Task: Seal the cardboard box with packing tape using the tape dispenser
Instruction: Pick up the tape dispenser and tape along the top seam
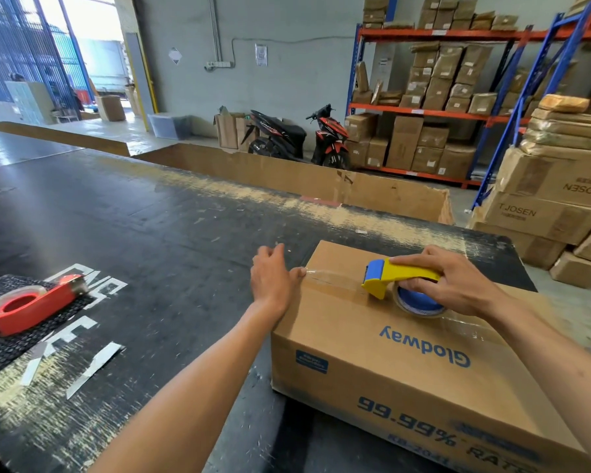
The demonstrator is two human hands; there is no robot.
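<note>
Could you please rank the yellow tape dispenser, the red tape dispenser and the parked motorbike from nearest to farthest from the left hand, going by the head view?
From the left hand, at the box's left edge:
1. Yellow tape dispenser, just to its right on the box top, in the right hand.
2. Red tape dispenser, far left on the table.
3. Motorbike, parked by the back wall.

On your black worktable (171,213): brown cardboard box (406,353) at right, yellow-and-blue tape dispenser (398,279) on top; red tape dispenser (31,303) well apart, far left, on dark mat (0,343).
</note>
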